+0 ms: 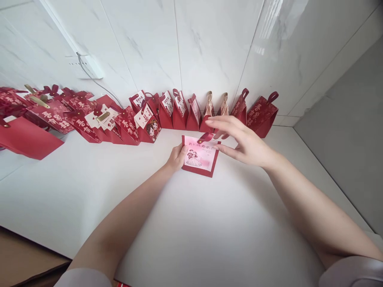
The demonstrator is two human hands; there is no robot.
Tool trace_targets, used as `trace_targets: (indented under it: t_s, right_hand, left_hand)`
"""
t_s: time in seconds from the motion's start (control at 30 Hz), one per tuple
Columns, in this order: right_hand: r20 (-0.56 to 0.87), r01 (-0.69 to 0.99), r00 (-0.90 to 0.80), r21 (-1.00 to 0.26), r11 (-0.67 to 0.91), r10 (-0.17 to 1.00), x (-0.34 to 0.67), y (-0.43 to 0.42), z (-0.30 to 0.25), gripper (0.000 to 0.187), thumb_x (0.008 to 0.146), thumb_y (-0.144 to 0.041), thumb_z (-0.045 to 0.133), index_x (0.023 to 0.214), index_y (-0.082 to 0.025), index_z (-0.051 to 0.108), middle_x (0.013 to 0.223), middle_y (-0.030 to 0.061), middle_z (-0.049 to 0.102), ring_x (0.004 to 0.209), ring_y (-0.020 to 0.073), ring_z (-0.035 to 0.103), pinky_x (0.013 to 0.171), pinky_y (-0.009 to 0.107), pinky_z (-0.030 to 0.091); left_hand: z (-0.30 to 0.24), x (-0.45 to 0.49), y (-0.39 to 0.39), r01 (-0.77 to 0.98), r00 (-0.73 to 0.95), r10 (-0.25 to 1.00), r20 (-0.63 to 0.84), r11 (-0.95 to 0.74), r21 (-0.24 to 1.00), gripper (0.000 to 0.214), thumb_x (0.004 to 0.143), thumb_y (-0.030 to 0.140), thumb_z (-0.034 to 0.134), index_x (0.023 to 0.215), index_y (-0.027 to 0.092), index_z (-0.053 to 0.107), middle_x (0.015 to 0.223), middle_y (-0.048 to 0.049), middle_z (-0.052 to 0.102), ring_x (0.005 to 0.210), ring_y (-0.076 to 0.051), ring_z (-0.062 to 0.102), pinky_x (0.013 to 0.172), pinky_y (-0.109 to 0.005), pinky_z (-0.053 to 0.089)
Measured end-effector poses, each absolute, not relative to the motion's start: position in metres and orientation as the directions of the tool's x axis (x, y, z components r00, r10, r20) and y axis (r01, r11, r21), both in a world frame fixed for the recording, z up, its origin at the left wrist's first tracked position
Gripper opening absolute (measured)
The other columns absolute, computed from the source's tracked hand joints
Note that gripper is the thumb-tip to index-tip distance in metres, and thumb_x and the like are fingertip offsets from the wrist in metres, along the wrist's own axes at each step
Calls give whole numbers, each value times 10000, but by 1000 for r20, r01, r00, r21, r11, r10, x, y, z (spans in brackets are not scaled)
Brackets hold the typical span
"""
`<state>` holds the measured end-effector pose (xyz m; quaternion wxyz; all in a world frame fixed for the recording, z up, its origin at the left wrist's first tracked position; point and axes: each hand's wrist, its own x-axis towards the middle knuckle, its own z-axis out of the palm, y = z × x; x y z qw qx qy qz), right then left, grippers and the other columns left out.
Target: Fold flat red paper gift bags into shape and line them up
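Observation:
A small red gift box (200,157) with a pink front, printed with a couple and Chinese characters, stands on the white table. Its dark red ribbon handle (206,138) loops at the top. My left hand (177,158) grips the box by its left side, thumb on the front edge. At the upper right, my right hand (239,139) has its fingers spread apart; the thumb is at the box's right edge and the other fingers reach over the ribbon. I cannot tell whether the thumb presses on it.
Several red gift boxes (180,113) with ribbon loops line the tiled wall (209,44). More boxes (56,113) crowd together at the left. A cable (95,81) hangs from a wall socket (85,67) behind them. Brown cardboard (26,259) shows at the lower left.

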<state>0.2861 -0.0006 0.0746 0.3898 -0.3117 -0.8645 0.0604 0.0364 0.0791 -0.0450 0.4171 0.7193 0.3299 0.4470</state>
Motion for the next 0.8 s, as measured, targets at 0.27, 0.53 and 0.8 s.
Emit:
trace_targets:
  t_s: [0.27,0.53,0.8]
  right_hand:
    - [443,586,-493,-467,662,749,295,-1,76,225,910,-410,646,1064,-251,607,946,37,724,800,236,711,649,350,586]
    - [302,442,-584,-661,607,754,300,-7,87,205,899,-419,647,993,-244,597,872,27,738,771,224,723,647,342,588]
    - [292,473,-644,-574,668,707,295,-17,98,176,901,-377,657,888,-222,573,834,10,689,728,168,660,639,283,499]
  left_hand:
    - [-42,38,79,79,384,841,381,-440,894,614,872,699,452,958,136,682,853,-99,710,778,-220,650,678,-312,485]
    - [-40,42,78,86,388,856,342,-403,911,643,842,761,407,646,161,526,602,-34,552,587,-154,521,563,-288,407]
    - [-42,42,80,119,401,819,411,-491,863,630,851,758,387,586,190,329,538,25,360,530,-106,346,530,-276,311]
